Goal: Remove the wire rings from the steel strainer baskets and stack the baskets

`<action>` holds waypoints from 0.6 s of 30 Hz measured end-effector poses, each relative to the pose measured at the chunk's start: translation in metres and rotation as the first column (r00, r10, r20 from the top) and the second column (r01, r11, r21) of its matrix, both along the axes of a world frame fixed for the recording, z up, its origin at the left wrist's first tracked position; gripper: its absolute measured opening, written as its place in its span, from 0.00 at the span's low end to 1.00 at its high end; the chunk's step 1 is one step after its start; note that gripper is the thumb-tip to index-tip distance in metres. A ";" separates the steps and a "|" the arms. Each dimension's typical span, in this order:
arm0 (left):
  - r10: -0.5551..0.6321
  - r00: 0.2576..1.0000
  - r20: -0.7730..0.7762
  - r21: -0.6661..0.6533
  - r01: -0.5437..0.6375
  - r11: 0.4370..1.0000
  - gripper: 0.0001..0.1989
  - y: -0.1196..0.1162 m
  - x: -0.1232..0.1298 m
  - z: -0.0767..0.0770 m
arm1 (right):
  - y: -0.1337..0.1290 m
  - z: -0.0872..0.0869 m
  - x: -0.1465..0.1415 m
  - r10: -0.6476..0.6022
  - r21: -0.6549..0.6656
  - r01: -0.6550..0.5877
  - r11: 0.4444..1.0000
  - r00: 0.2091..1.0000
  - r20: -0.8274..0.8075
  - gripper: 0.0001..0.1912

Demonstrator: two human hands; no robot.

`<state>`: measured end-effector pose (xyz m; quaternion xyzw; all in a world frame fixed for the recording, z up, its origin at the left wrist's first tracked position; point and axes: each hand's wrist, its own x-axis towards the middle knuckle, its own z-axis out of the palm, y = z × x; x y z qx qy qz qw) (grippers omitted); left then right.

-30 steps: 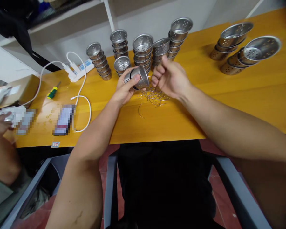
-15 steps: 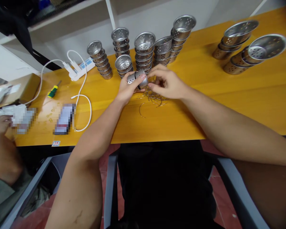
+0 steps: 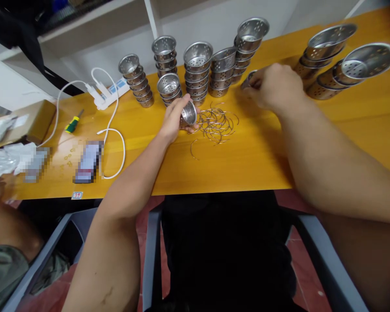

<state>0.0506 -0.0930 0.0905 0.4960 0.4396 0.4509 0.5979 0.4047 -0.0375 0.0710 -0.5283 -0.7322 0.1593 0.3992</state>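
My left hand [image 3: 176,118] is wrapped round a small perforated metal cup [image 3: 189,113], its open mouth tilted to the right. Beside it lies a loose pile of curved thin wires [image 3: 216,123], with one wire [image 3: 193,149] apart at the lower left. Farther right, my right hand [image 3: 276,86] is closed on another metal cup [image 3: 249,80], held low over the table by its rim. Behind my hands stand several stacks of perforated cups, among them a middle stack [image 3: 197,65] and a tall tilted one [image 3: 251,39].
Two leaning cup stacks, one behind [image 3: 325,43] and one in front [image 3: 354,69], stand at the right. On the left are a power strip [image 3: 112,93], a white cable, a screwdriver [image 3: 73,124], a phone [image 3: 88,162] and a cardboard box [image 3: 40,121]. Another person's arm shows at the far left.
My right hand has moved right, away from my left hand, with a cup in it. My left hand keeps one cup, and more of the wire pile shows.
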 end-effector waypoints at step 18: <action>0.102 0.994 0.043 -0.054 -0.100 0.994 0.43 0.021 0.004 -0.016 | -0.073 0.007 -0.141 0.583 0.184 -0.608 0.772 0.793 0.178 0.15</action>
